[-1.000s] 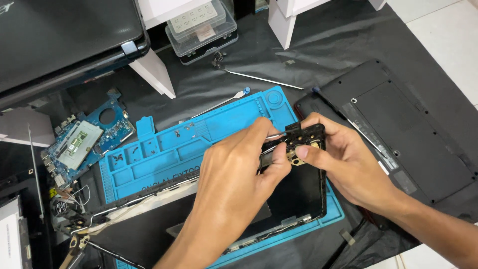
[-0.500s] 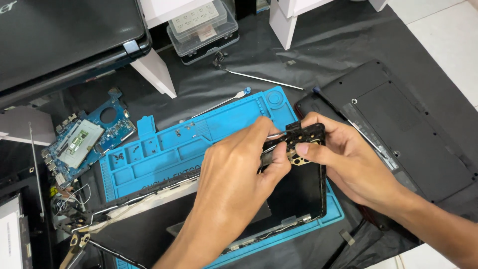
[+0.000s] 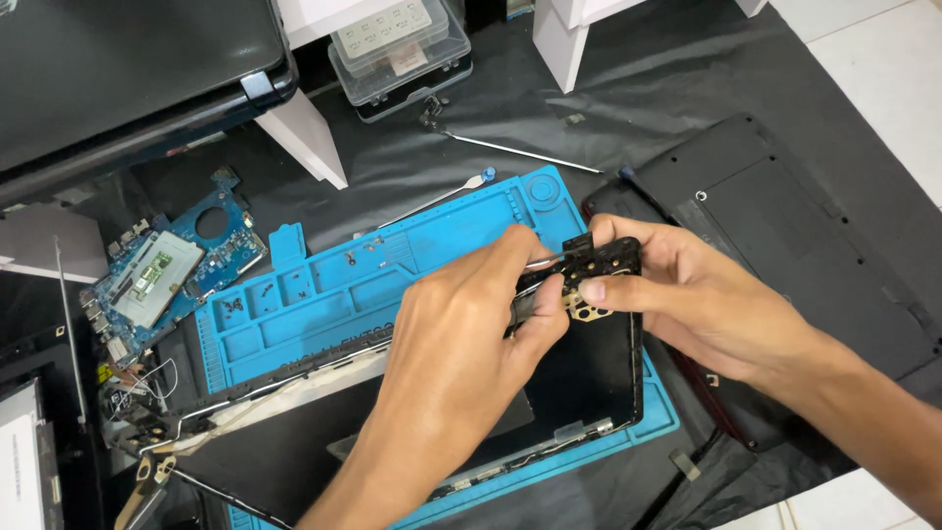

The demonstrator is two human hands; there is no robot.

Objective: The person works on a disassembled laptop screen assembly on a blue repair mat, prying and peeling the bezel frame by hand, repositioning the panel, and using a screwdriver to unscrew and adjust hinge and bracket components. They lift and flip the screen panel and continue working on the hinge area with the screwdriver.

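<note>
Both my hands meet over the blue mat (image 3: 432, 265): right hand (image 3: 687, 304) pinches a small black bracket (image 3: 608, 263) at the mat's right end, left hand (image 3: 461, 334) grips thin tweezers (image 3: 543, 261) pointing rightward into it

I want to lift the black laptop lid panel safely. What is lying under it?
Under the black lid panel lies the blue repair mat, resting on a black cloth. The left hand covers part of the panel, so anything beneath there stays hidden.
</note>
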